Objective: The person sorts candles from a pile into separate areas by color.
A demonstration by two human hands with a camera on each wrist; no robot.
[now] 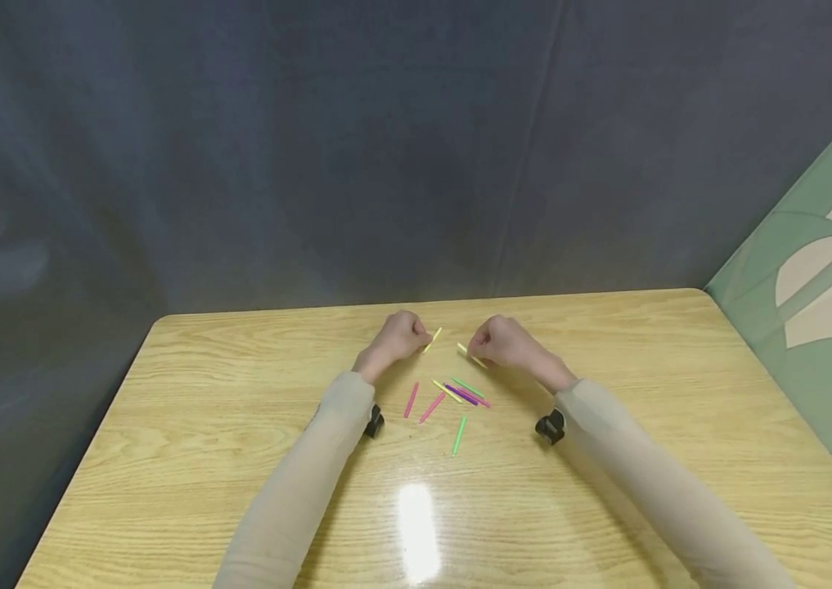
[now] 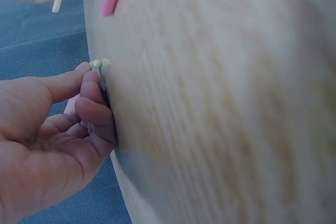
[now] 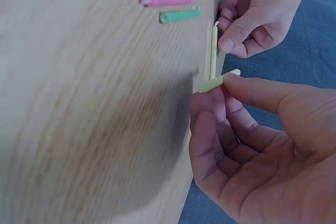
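Observation:
Pinched in my left hand (image 1: pixel 399 335) is a thin pale-yellow birthday candle (image 1: pixel 433 339), its wick end pointing away from the fingers in the right wrist view. A second yellow line lies alongside it there; whether that is another candle or a reflection I cannot tell. My right hand (image 1: pixel 507 343) holds another yellow candle (image 3: pixel 214 83) between thumb and fingertips, just above the tabletop. The two hands face each other with a small gap. Nearer me lie a yellow candle (image 1: pixel 447 391), a purple candle (image 1: pixel 462 396) and several pink and green ones.
Two pink candles, one pink candle (image 1: pixel 411 400) apart on the left and another pink candle (image 1: pixel 431 409), lie near the pile. A green candle (image 1: pixel 459 437) is closest to me. The wooden table (image 1: pixel 202 425) meets a dark curtain (image 1: pixel 401 164) at its far edge.

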